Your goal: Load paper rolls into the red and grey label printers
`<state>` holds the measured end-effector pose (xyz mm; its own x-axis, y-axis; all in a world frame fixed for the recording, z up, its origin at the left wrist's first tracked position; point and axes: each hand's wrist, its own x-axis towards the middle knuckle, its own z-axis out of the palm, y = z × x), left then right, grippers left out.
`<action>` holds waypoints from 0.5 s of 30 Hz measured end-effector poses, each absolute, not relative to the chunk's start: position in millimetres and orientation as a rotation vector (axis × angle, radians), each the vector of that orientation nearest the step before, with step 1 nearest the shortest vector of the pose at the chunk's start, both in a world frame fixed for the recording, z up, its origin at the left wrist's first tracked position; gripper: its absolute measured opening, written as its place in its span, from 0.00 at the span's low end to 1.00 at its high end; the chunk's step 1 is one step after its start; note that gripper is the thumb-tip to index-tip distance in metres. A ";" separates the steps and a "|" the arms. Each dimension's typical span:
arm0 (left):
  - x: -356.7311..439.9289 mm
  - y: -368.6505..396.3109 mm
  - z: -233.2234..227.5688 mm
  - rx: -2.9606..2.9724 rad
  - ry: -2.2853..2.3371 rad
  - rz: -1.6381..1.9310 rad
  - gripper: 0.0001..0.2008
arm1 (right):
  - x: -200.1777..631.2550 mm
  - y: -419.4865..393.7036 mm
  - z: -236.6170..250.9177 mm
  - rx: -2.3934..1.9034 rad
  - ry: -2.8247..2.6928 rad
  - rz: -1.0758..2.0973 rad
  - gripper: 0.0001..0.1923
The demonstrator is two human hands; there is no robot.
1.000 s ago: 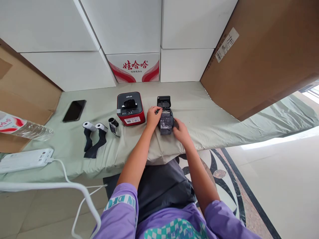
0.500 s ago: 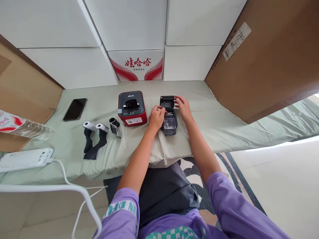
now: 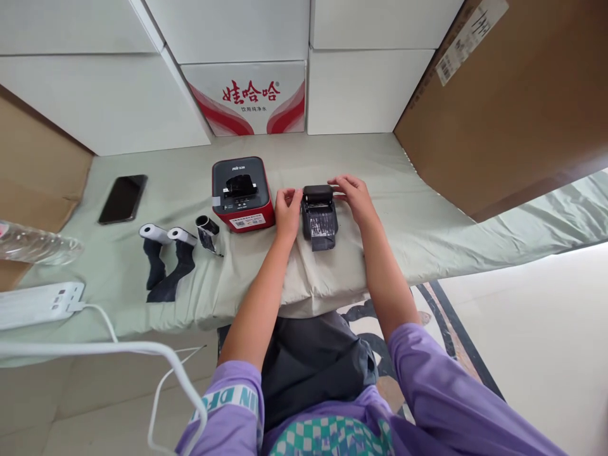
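Observation:
A small black portable printer (image 3: pixel 320 212) sits on the cloth-covered table in front of me, its hinged lid (image 3: pixel 318 189) partly lowered. Dark film or paper with a pale scuffed patch hangs over its near side. My left hand (image 3: pixel 288 212) pinches the lid's left edge with thumb and fingers. At the lid's right edge, my right hand (image 3: pixel 354 194) grips with bent fingers. Just left of my left hand stands a red and black label printer (image 3: pixel 243 193), with a black piece lying on its top.
Farther left lie two white-cored rolls with black strips (image 3: pixel 167 259), a dark tube-like roll (image 3: pixel 208 233), a phone (image 3: pixel 123 199), a plastic bottle (image 3: pixel 40 244) and a white power strip (image 3: pixel 42 305) with cables. White boxes (image 3: pixel 365 88) line the back; a cardboard carton (image 3: pixel 513 120) stands right.
The printer's lid has swung down from standing wide open. My left hand has moved from the printer's middle to the lid's left side. The camera view has shifted slightly.

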<state>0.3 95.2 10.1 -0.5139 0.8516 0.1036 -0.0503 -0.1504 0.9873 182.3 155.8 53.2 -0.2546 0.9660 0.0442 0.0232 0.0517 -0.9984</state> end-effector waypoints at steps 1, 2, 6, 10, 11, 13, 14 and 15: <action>0.6 94.4 11.0 0.925 1.445 1.715 0.11 | 185.3 154.5 55.0 -1.073 -1.466 1.351 0.24; 1.2 93.5 12.2 0.914 1.441 1.682 0.12 | 188.4 153.4 56.7 -1.085 -1.501 1.366 0.23; 3.5 90.9 16.6 0.916 1.390 1.563 0.19 | 199.9 151.5 62.6 -1.153 -1.715 1.442 0.27; 1.9 91.1 16.6 0.971 1.327 1.472 0.22 | 204.7 150.9 64.9 -1.214 -1.837 1.536 0.30; 0.9 91.6 15.9 0.980 1.317 1.458 0.23 | 204.4 150.7 64.5 -1.208 -1.836 1.569 0.30; -1.7 92.8 13.8 0.996 1.299 1.444 0.24 | 202.6 150.6 62.7 -1.181 -1.810 1.637 0.30; -3.2 93.4 12.5 1.006 1.288 1.439 0.25 | 201.6 150.8 61.5 -1.168 -1.792 1.670 0.30; -4.6 93.9 11.2 1.019 1.274 1.436 0.27 | 200.5 151.2 60.2 -1.156 -1.773 1.700 0.30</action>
